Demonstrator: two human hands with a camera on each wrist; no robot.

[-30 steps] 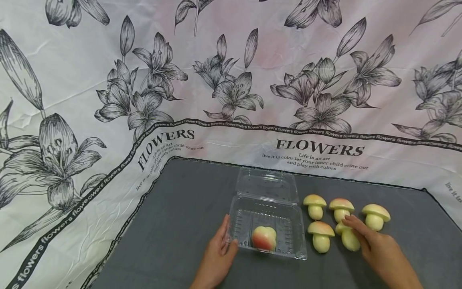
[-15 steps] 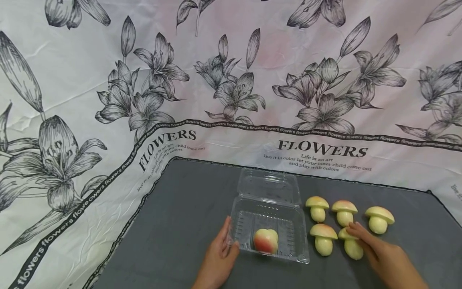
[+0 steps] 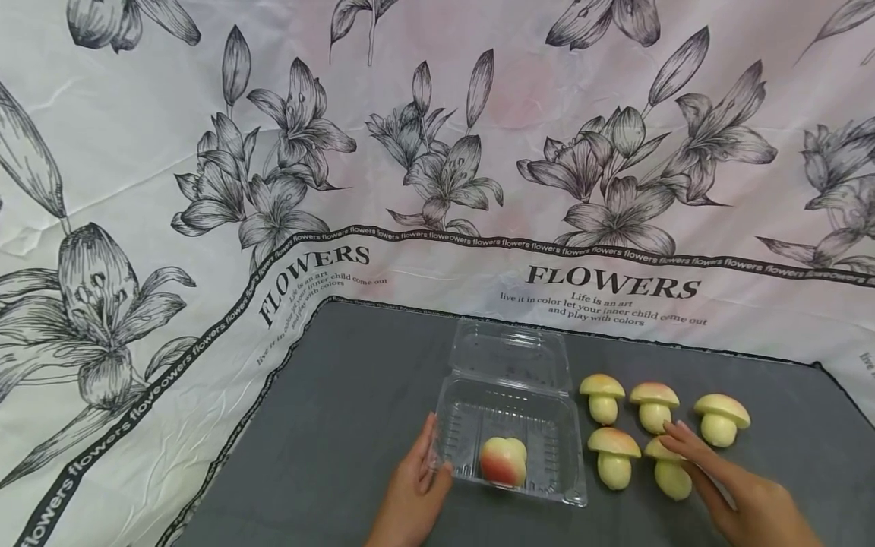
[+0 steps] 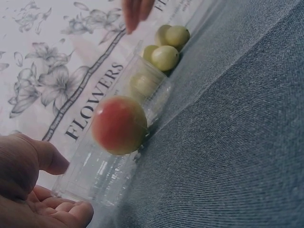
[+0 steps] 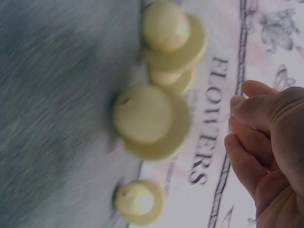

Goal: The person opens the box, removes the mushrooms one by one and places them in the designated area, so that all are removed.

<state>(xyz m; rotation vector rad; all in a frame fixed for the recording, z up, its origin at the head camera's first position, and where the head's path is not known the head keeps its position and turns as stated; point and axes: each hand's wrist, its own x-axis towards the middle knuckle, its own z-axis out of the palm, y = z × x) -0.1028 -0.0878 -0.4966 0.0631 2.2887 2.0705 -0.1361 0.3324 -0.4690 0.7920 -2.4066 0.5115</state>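
Both hands, left (image 3: 410,494) and right (image 3: 745,497), are bare (no sleeves, rings or gloves showing).

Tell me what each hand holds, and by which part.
The left hand holds the clear container by its left front corner. The right hand only touches a mushroom.
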